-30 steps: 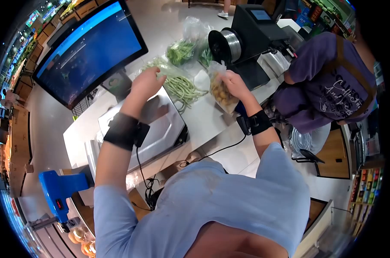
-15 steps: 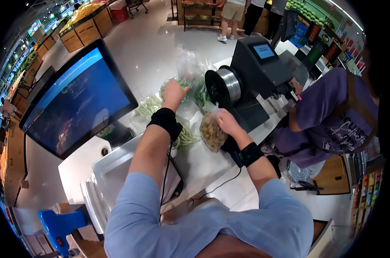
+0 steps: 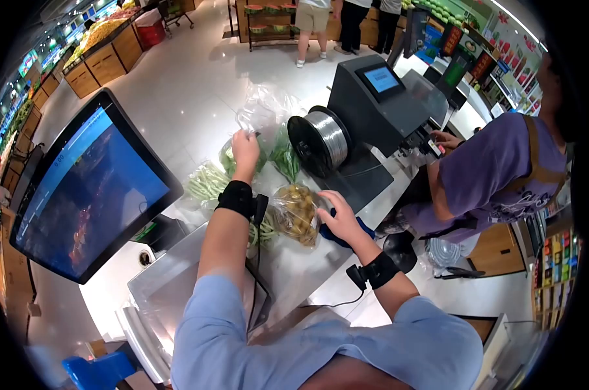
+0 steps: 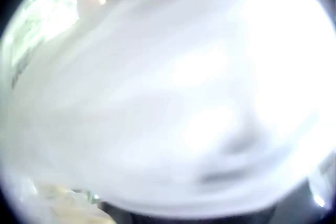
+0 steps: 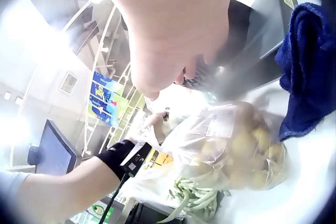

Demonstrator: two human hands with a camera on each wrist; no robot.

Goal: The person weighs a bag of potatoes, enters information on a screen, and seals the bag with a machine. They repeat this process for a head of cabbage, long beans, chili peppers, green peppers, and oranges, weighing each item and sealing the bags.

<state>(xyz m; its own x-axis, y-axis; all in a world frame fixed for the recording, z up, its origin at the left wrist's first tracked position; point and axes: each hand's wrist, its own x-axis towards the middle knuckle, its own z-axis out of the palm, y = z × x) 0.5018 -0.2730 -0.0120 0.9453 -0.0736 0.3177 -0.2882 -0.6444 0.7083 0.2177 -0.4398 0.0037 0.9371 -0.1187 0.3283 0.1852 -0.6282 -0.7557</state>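
Observation:
My left hand [image 3: 246, 155] is raised over the bagged greens [image 3: 227, 159], its curled fingers gripping thin clear plastic [image 3: 268, 107]. A white blur, the close plastic, fills most of the left wrist view. With fingers spread and loose, my right hand [image 3: 340, 220] hovers just right of a clear bag of round yellow-brown produce [image 3: 297, 211], holding nothing. That bag lies on the counter, a label [image 5: 220, 125] on it in the right wrist view. Long green beans [image 5: 197, 201] lie beside it. Another bag of pale green beans [image 3: 207, 182] sits to the left.
A screen [image 3: 93, 188] stands at left, behind the steel scale [image 3: 177, 279]. A wire spool [image 3: 327, 142] and a dark machine [image 3: 366, 104] stand at back right. A blue cloth [image 3: 333, 231] lies near my right hand. A person in purple [image 3: 489, 175] works at right.
My left hand has moved from over the scale to the bagged greens and grips plastic. The right hand has let go of the produce bag, which now rests on the counter.

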